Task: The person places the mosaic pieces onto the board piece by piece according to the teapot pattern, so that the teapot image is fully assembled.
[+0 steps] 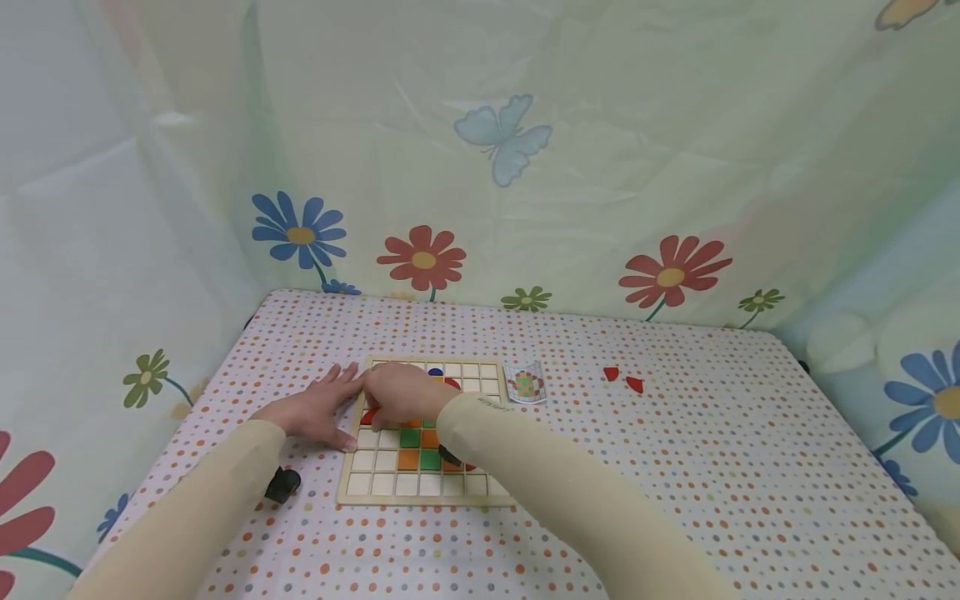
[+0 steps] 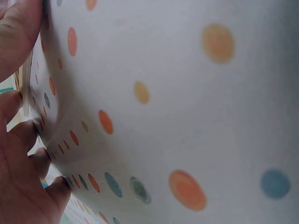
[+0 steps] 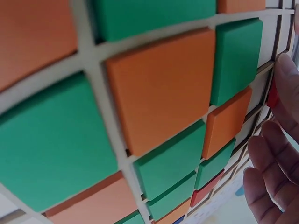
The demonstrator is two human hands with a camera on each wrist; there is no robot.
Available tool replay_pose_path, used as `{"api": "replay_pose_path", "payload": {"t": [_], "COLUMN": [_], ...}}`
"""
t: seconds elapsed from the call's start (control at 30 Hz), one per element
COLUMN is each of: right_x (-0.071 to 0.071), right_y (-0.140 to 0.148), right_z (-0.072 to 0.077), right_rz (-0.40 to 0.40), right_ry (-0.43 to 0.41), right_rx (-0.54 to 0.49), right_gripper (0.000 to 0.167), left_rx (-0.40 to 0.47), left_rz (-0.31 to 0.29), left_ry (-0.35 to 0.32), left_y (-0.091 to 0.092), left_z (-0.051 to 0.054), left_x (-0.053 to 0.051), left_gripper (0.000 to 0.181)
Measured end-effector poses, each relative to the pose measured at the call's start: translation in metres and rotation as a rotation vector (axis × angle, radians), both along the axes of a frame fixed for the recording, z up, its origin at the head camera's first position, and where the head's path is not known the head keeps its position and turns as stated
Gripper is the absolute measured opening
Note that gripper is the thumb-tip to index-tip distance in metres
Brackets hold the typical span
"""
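A wooden grid board [image 1: 427, 501] lies on the table, with green squares [image 3: 163, 158] and orange squares [image 3: 163, 88] set in its cells. My right hand [image 1: 405, 392] reaches across the board to its left columns. Its thumb and fingers are bent around a small red piece [image 3: 273, 95] at a left-side cell; the hand hides part of that piece. Beside the board's left edge, my left hand [image 1: 318, 412] rests with spread fingers, its thumb touching the rim. The left wrist view shows the left fingers [image 2: 39, 161] against the dotted cloth.
Right of the board lies a small pattern card [image 1: 525, 385]. Farther right are two loose red pieces [image 1: 611, 373] on the dotted tablecloth [image 1: 720, 450]. A blue piece [image 1: 435, 372] sits near the board's far edge. A flowered curtain [image 1: 585, 167] stands behind the table.
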State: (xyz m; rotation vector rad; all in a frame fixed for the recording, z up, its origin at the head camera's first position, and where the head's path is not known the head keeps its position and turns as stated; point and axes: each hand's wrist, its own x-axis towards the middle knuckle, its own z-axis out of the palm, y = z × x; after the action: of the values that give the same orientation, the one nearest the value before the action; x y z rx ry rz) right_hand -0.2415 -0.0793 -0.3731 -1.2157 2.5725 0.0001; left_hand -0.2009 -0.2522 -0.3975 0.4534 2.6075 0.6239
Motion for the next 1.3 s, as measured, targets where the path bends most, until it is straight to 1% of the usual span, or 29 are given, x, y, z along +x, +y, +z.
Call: {"api": "replay_pose_path", "payload": {"t": [0.13, 0.3, 0.37, 0.53, 0.63, 0.9, 1.13, 1.3], "right_x": [0.000, 0.000, 0.000, 0.000, 0.000, 0.000, -0.001, -0.002], "right_y": [0.001, 0.003, 0.004, 0.005, 0.006, 0.011, 0.015, 0.018], "right_z": [0.000, 0.002, 0.003, 0.001, 0.000, 0.000, -0.001, 0.004], "right_rz": [0.000, 0.007, 0.012, 0.073, 0.107, 0.120, 0.135, 0.116], "right_ry": [-0.003, -0.016, -0.023, -0.022, -0.014, -0.040, -0.058, -0.063], "right_rx": [0.005, 0.005, -0.011, -0.050, -0.051, -0.046, -0.064, -0.074], "right_gripper": [0.022, 0.017, 0.016, 0.023, 0.025, 0.030, 0.031, 0.028], "left_rx": [0.001, 0.000, -0.007, 0.001, 0.009, -0.006, -0.011, -0.008], "left_rz": [0.009, 0.032, 0.036, 0.031, 0.029, 0.023, 0.018, 0.017], "left_ry": [-0.006, -0.022, -0.022, -0.019, -0.021, -0.020, -0.021, -0.022], "left_y": [0.000, 0.000, -0.001, -0.001, -0.001, 0.000, 0.000, 0.001], "left_z": [-0.001, -0.002, -0.002, 0.000, 0.001, 0.000, -0.001, 0.001], "left_x": [0.000, 0.000, -0.001, 0.000, 0.000, 0.001, 0.000, 0.001], "left_gripper": [0.109, 0.110, 0.110, 0.111, 0.112, 0.111, 0.113, 0.112]}}
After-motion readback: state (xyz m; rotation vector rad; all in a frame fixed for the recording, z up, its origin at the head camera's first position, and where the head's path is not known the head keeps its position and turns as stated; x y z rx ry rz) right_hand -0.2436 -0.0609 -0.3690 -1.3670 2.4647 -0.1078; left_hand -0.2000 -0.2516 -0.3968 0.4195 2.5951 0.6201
